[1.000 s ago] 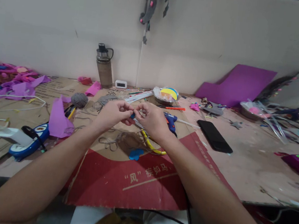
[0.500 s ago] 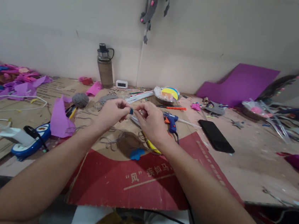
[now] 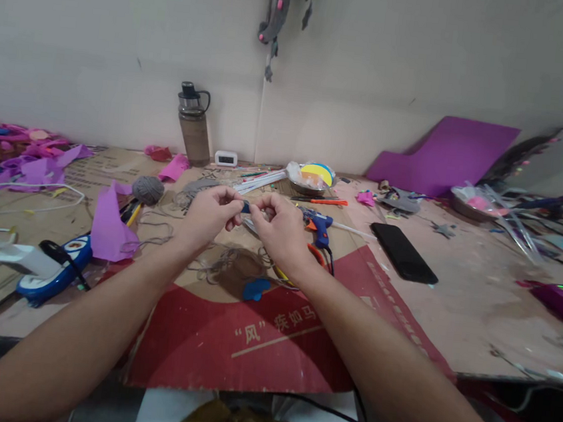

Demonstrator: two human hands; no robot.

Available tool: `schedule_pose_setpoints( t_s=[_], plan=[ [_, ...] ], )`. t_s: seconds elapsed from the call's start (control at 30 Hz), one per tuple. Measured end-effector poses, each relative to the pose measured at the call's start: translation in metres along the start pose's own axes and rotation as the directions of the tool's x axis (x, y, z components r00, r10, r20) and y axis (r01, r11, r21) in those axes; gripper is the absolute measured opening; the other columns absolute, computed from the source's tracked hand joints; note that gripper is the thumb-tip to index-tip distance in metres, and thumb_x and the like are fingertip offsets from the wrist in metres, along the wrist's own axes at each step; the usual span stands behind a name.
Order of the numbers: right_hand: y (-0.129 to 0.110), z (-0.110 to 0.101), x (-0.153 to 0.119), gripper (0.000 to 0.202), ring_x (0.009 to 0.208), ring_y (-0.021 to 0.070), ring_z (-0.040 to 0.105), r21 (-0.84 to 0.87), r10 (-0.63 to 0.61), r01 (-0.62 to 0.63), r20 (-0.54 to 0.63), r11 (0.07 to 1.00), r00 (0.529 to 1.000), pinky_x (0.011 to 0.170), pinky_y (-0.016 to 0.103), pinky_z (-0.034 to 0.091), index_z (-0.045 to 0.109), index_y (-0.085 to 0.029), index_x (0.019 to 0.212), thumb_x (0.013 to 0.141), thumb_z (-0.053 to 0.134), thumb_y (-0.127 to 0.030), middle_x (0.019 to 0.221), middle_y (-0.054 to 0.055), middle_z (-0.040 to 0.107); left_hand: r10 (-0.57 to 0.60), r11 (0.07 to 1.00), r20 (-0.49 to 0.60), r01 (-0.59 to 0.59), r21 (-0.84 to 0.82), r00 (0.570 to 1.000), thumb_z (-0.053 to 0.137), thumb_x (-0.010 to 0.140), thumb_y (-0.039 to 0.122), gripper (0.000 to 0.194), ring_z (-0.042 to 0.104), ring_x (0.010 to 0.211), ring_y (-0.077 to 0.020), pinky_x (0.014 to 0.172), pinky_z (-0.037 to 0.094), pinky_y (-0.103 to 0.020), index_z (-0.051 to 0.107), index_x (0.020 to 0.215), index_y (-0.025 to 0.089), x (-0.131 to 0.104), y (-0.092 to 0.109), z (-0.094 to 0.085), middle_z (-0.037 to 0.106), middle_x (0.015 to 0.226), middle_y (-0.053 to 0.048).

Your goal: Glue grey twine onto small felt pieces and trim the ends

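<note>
My left hand [image 3: 213, 212] is closed in a pinch on a small dark blue piece [image 3: 246, 206], which looks like felt but is mostly hidden by the fingers. Closed as well, my right hand [image 3: 280, 227] has its fingertips at the other side of that piece, touching it. Both hands are raised over the cardboard sheet [image 3: 225, 359] with its red printed part. Beneath them lie loose grey yarn and a bright blue cut shape [image 3: 256, 289]. Just right of my right hand is a blue hot glue gun [image 3: 320, 228], and scissors are partly hidden under its wrist.
At left are a ball of grey yarn [image 3: 147, 190], purple felt [image 3: 112, 223] and a blue power strip [image 3: 56, 274] with cables. A water bottle [image 3: 193, 128] stands by the wall. A black phone [image 3: 404, 253] lies right; a bowl [image 3: 309, 186] sits behind.
My right fingertips have come in closer to the left ones, covering more of the dark blue piece. The whole view has shifted slightly.
</note>
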State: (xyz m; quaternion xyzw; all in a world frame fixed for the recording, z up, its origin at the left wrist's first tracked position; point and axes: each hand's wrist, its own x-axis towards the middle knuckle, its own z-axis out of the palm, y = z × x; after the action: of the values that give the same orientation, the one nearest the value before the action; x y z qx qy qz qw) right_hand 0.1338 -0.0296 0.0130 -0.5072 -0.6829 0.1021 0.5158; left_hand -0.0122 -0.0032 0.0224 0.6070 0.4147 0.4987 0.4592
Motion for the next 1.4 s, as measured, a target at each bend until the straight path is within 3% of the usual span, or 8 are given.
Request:
schedule_pose_setpoints(
  t_s=[0.33, 0.93, 1.13, 1.23, 1.4],
  plan=[
    [-0.006, 0.000, -0.001, 0.020, 0.064, 0.0135, 0.048, -0.053, -0.052, 0.051, -0.008, 0.997, 0.999, 0.064, 0.027, 0.035, 0.055, -0.020, 0.066, 0.085, 0.053, -0.026, 0.067, 0.000, 0.058, 0.034, 0.999, -0.061, -0.034, 0.007, 0.998, 0.065, 0.071, 0.024, 0.010, 0.052, 0.045, -0.0088, 0.046, 0.042, -0.021, 0.059, 0.075, 0.017, -0.001, -0.001, 0.001, 0.059, 0.054, 0.001],
    [-0.006, -0.001, 0.000, 0.018, 0.064, 0.0129, 0.051, -0.093, 0.013, -0.016, -0.034, 0.996, 0.999, 0.062, 0.026, 0.033, 0.058, -0.020, 0.067, 0.082, 0.054, -0.028, 0.067, 0.000, 0.061, 0.039, 0.999, 0.021, -0.039, 0.005, 0.999, 0.064, 0.073, 0.025, 0.010, 0.046, 0.041, -0.0069, 0.041, 0.037, -0.019, 0.058, 0.073, 0.017, -0.007, 0.005, 0.003, 0.057, 0.052, 0.002],
    [-0.005, -0.005, 0.000, 0.016, 0.058, 0.0111, 0.047, -0.001, 0.089, -0.089, 0.006, 0.996, 0.996, 0.057, 0.024, 0.033, 0.063, -0.020, 0.087, 0.082, 0.055, -0.033, 0.064, -0.003, 0.058, -0.054, 0.989, 0.102, 0.067, -0.131, 0.993, 0.068, 0.070, 0.025, 0.015, 0.042, 0.038, -0.0051, 0.036, 0.026, -0.016, 0.057, 0.075, 0.017, -0.005, 0.009, 0.002, 0.051, 0.047, 0.005],
    [-0.002, -0.006, 0.002, 0.016, 0.058, 0.0107, 0.048, 0.105, 0.102, -0.108, 0.064, 0.989, 0.993, 0.057, 0.023, 0.034, 0.063, -0.019, 0.081, 0.083, 0.053, -0.031, 0.065, -0.002, 0.059, -0.075, 0.983, 0.144, 0.097, -0.154, 0.987, 0.070, 0.070, 0.026, 0.016, 0.047, 0.040, -0.0060, 0.039, 0.034, -0.016, 0.059, 0.075, 0.015, -0.003, 0.010, 0.002, 0.056, 0.049, 0.003],
    [0.004, -0.008, 0.005, 0.015, 0.059, 0.0110, 0.051, 0.136, 0.150, -0.159, 0.075, 0.978, 0.986, 0.057, 0.023, 0.035, 0.061, -0.018, 0.075, 0.081, 0.053, -0.029, 0.066, -0.001, 0.060, -0.109, 0.968, 0.181, 0.146, -0.204, 0.977, 0.070, 0.067, 0.020, 0.019, 0.065, 0.057, -0.0125, 0.059, 0.054, -0.024, 0.062, 0.083, 0.012, -0.002, 0.011, 0.003, 0.068, 0.065, -0.004]
  ],
)
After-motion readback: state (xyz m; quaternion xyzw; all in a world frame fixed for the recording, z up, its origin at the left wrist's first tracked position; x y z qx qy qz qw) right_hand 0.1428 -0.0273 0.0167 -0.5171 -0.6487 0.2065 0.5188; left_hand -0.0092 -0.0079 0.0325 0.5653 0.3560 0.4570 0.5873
